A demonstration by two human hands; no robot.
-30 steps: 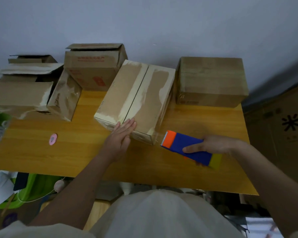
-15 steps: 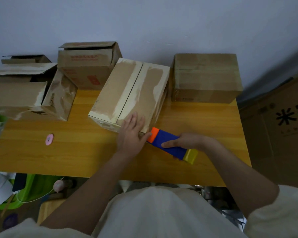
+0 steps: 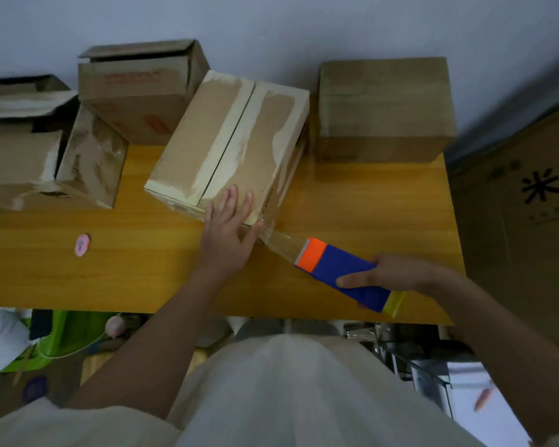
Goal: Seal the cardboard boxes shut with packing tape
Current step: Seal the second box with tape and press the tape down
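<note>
Pressing flat on the near end of the middle box [image 3: 229,146], the left hand [image 3: 228,235] has its fingers straight and spread a little. The fingertips lie on the top of the box and the palm hangs over its near edge. This box sits slanted on the wooden table [image 3: 126,269], and its two top flaps are closed, with pale torn patches along the seam.

The right hand [image 3: 391,274] grips a tape holder [image 3: 342,274] that is blue with an orange front end and a yellow back end. The thumb lies along the blue side and the other fingers curl under it. The holder is to the right of the left hand, over the near part of the table. A strip of clear tape [image 3: 279,241] stretches from the orange end up to the near right corner of the middle box, right beside the left hand's thumb.

A closed box [image 3: 384,104] stands at the far right of the table. An open box [image 3: 136,91] stands at the far left, against the wall. More open boxes [image 3: 46,150] crowd the left side. A small pink thing [image 3: 82,244] lies on the table near the left.
</note>
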